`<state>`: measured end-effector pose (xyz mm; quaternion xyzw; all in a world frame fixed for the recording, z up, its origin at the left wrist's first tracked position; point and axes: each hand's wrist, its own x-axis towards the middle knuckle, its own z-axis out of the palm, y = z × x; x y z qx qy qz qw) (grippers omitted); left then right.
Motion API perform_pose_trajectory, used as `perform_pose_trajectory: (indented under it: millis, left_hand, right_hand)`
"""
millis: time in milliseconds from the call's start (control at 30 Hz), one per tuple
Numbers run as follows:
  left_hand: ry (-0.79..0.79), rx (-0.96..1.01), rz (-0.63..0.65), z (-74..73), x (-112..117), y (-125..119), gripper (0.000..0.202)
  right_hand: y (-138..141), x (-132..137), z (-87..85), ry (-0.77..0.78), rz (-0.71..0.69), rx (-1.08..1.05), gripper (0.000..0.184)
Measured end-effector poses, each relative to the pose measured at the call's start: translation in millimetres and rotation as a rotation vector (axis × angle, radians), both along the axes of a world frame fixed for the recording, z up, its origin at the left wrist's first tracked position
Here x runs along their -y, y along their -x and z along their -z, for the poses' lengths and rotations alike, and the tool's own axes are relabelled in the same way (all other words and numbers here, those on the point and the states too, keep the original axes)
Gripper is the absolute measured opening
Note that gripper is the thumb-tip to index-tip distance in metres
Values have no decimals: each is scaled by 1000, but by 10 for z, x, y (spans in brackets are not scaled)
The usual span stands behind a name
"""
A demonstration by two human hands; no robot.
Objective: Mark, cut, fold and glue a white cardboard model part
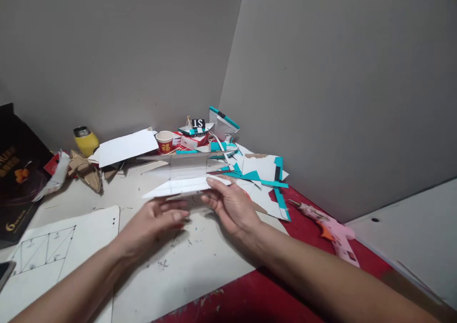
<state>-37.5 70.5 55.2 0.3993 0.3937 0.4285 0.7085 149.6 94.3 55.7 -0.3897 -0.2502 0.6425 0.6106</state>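
A folded piece of white card [187,185] with pointed ends and pencil lines is raised over the work surface in front of me. My right hand [233,204] pinches its right end, thumb on the upper face and fingers curled below. Just under the card's left half is my left hand [162,220], its fingers loosely bent and apart from the thumb, with nothing visible between them. Whether its fingertips touch the card's underside, I cannot tell.
Behind the card stand a paper cup [165,141], a yellow bottle [86,142] and a small model boat [196,127]. White and teal card scraps [264,168] lie right of centre. A pink glue gun [330,228] rests on the red surface; a sheet with a drawn truss [91,228] lies left.
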Motion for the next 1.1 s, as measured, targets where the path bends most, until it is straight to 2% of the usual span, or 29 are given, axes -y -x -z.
perform_pose_trajectory:
  millis: [33,100,133,233,300,400,533,833,1100]
  left_hand:
    - [-32,1,24,18,79,-66,32]
    - [4,-66,-68,48,181,-149,19]
    - [22,-89,-123,53,198,-160,18]
    - [37,-94,-242,11,142,-107,20]
    - [23,-72,-271,-50,73,-48,16]
    - [22,-66,-241,-125,14,8,17]
    - [22,-79,-168,-135,25,13,20]
    - [-39,-143,-104,-96,70,-23,33]
    - [-75,-161,-65,-80,29,3,28]
  right_hand:
    - [44,57,22,16,-38,-16,36]
    - [127,172,57,47,-143,-43,35]
    - [156,218,68,60,-202,-49,34]
    - [182,270,85,74,-319,-23,30]
    - [159,235,94,34,-307,13,30]
    - [108,149,106,-48,-250,73,35]
    - [74,90,105,-82,-281,123,28]
    - [83,86,135,-58,-321,125,31]
    - [95,63,205,-25,-363,86,27]
